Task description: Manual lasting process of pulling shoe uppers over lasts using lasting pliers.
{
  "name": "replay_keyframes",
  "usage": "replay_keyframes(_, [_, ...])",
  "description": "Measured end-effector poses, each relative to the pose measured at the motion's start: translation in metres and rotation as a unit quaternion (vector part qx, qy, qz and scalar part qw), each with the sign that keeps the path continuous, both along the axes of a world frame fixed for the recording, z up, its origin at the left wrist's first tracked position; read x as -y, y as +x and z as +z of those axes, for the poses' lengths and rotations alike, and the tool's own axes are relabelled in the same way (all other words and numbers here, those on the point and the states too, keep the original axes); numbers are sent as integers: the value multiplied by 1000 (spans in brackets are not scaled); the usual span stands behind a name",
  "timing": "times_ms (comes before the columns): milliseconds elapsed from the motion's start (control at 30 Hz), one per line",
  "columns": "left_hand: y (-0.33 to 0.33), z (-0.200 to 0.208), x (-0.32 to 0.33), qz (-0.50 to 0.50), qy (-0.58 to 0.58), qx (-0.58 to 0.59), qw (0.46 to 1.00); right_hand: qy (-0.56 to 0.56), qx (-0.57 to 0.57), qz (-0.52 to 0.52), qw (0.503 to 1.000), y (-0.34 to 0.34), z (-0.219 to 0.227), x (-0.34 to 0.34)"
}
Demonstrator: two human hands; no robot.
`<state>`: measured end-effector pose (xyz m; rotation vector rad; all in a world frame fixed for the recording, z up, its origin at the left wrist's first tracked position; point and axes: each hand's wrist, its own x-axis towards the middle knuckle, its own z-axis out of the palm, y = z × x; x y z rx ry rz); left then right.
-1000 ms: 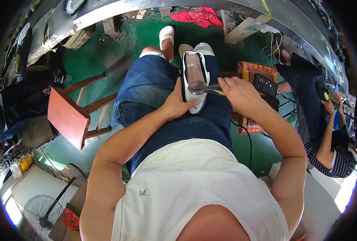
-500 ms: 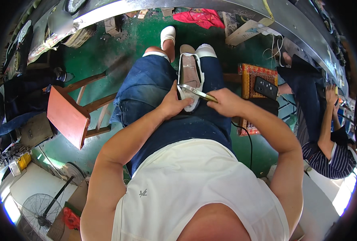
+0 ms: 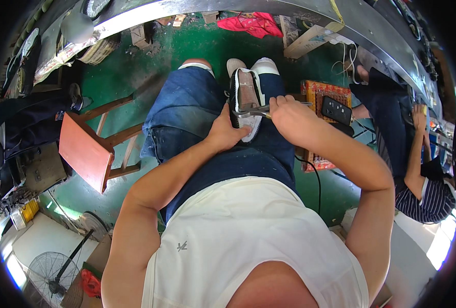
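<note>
Across my lap lies a shoe upper (image 3: 248, 92) stretched over a last, its sole side facing up. A pinkish-brown inner board shows in the middle, with dark and white upper edges turned round it. My left hand (image 3: 227, 129) grips its near left side, the thumb resting on the pale near end. In my right hand (image 3: 288, 117) is a pair of metal pliers (image 3: 247, 112), held by the handles. Their jaws reach over the left edge of the upper, near my left fingers. Whether the jaws pinch the edge, I cannot tell.
At left stands a wooden chair (image 3: 87, 151) with a reddish seat. To my right a phone (image 3: 336, 111) lies on a woven-topped stool (image 3: 314, 88). A metal bench (image 3: 212, 6) runs along the far side. Another person (image 3: 423, 192) sits at far right; a fan (image 3: 53, 277) stands lower left.
The pliers have swung from slanting to nearly level, with my right hand raised beside the shoe upper. The upper has tilted, showing more dark edge at left. My left foot has drawn out of sight.
</note>
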<state>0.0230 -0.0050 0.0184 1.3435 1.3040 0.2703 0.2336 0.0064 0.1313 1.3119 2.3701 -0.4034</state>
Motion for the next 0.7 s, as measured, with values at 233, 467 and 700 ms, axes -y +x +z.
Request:
replay_keyframes(233, [-7, -19, 12, 124, -98, 220, 962, -259, 61, 44, 963, -25, 26, -42])
replay_keyframes(467, [13, -3, 1, 392, -267, 336, 814, -224, -115, -66, 965, -6, -20, -16])
replay_keyframes(700, [36, -38, -4, 403, 0, 66, 913, -85, -267, -233, 931, -9, -62, 45])
